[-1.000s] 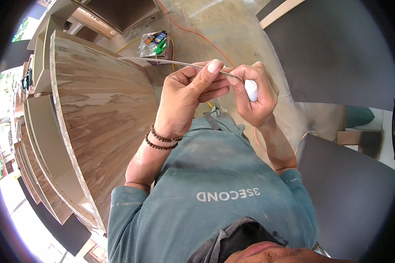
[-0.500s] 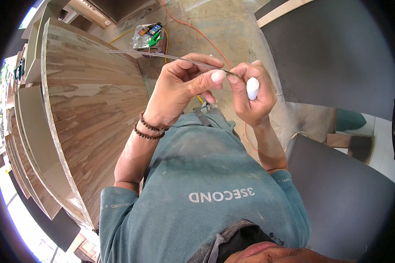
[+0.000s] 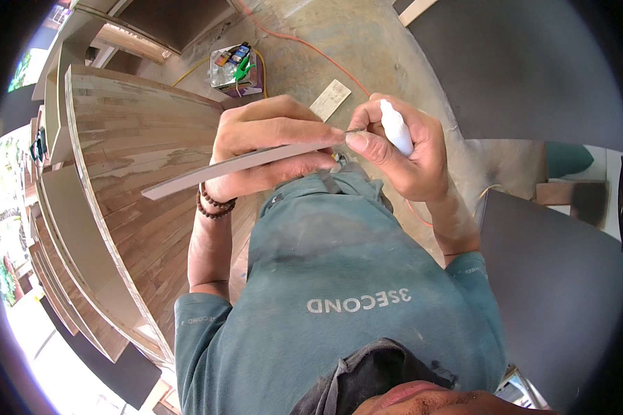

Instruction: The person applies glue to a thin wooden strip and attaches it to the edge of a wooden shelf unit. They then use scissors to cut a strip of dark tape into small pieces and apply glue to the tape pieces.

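Note:
My left hand [image 3: 270, 142], with a bead bracelet at the wrist, is shut on a long thin grey strip [image 3: 208, 173] that runs down to the left over a wooden panel. My right hand [image 3: 408, 166] grips a small white squeeze bottle [image 3: 394, 128]. Its thumb and forefinger meet the strip's right end, touching my left fingertips. The bottle's tip is hidden behind the fingers. Both hands are held up in front of my chest, above my teal shirt.
A large curved plywood panel [image 3: 138, 180] stands on edge at the left, with more boards stacked behind it. On the concrete floor lie a clear plastic box of colourful small items [image 3: 235, 66], an orange cord [image 3: 311, 48] and a wood offcut [image 3: 330, 99]. Dark sheets [image 3: 533, 62] lie at the right.
Both hands have stayed together at the strip's end. The strip now tilts down to the left with its flat face showing. The view has shifted a little over the panel.

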The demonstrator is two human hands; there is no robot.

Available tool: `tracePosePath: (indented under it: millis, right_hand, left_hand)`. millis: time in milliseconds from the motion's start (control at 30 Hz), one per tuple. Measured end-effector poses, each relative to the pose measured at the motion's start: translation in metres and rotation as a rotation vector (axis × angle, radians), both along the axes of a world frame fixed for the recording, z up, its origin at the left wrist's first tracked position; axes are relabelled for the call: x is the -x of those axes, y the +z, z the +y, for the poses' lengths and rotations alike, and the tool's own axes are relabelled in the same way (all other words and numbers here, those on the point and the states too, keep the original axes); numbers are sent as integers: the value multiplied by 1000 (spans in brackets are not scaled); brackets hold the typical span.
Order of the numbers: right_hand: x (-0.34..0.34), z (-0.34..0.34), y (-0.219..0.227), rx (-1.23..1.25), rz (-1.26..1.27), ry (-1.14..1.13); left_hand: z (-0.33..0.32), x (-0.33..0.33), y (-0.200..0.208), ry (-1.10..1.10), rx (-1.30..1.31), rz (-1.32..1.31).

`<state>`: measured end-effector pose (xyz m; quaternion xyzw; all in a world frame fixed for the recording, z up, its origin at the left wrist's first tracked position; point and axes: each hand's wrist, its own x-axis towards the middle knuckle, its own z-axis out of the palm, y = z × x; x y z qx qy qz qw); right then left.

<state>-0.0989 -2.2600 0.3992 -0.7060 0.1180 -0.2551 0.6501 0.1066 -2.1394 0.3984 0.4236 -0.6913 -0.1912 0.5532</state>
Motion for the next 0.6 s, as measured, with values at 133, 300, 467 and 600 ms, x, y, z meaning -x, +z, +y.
tracePosePath:
  millis: [133, 300, 467, 600]
  right_hand:
    - [4, 1, 5, 9, 77, 6]
    - [5, 5, 9, 42, 11, -3]
    - [1, -9, 9, 595, -136, -64]
    - [1, -11, 11, 868, -225, -123]
  left_hand:
    - [4, 1, 2, 88, 55, -111]
    - [4, 0, -3, 105, 149, -148]
    - [8, 1, 0, 148, 152, -177]
    - [9, 3, -3, 158, 146, -162]
